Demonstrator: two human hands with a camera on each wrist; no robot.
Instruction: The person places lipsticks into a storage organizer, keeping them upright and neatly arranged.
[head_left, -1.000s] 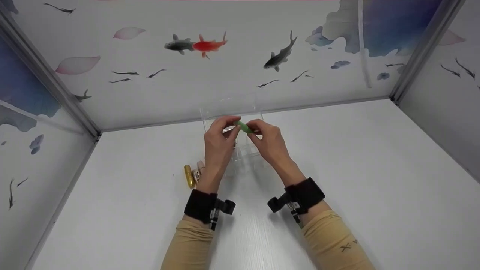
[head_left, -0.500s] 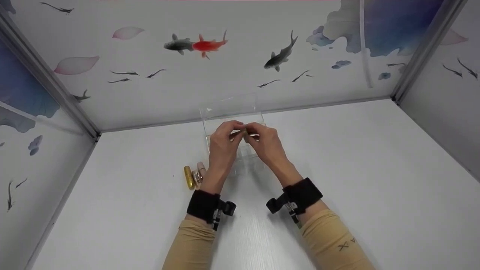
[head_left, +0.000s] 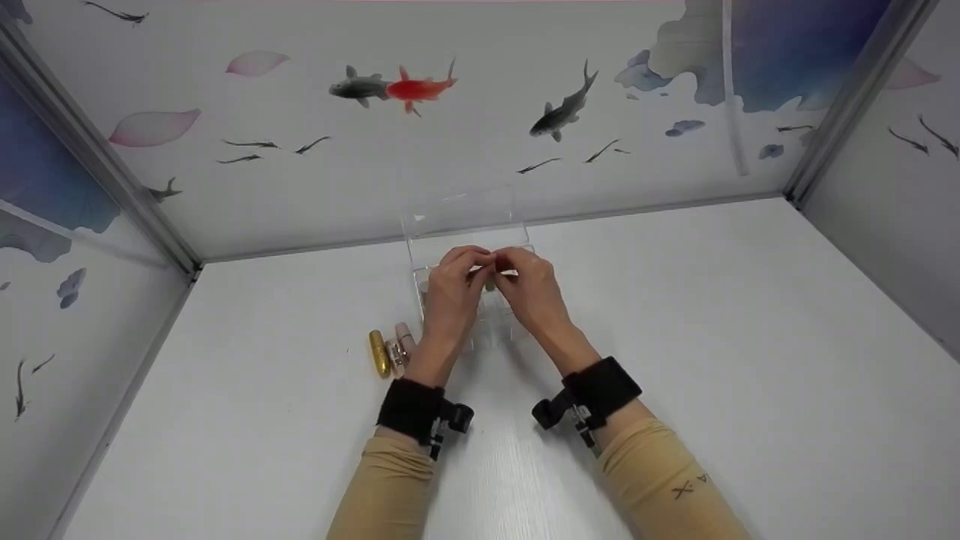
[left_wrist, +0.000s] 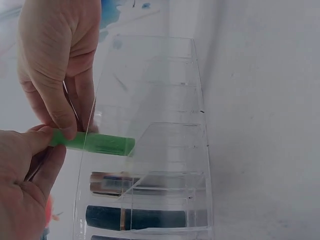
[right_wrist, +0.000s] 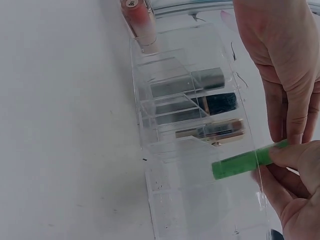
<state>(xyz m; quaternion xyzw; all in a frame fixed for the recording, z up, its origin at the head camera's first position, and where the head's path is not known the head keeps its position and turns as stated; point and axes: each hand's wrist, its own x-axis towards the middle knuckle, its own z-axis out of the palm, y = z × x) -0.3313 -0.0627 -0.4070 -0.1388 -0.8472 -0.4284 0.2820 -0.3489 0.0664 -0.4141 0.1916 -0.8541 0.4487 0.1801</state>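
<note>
Lower than a second ago, the green tube (right_wrist: 239, 164), pinched by my left hand (head_left: 454, 291) and right hand (head_left: 535, 291), seems partway into the box (left_wrist: 170, 102); three tubes (right_wrist: 221, 104) stand inside, three cosmetics (head_left: 379, 354) wait left of it.

The green tube (right_wrist: 240, 164) looks smooth and plastic, the organizer (left_wrist: 165, 105) glossy clear plastic, the gold tube (head_left: 379, 354) shiny metallic, the sleeves (head_left: 386, 484) wrinkled cloth, the wristbands (head_left: 409, 409) matt fabric, the tabletop (head_left: 712, 322) smooth, faintly glossy.
</note>
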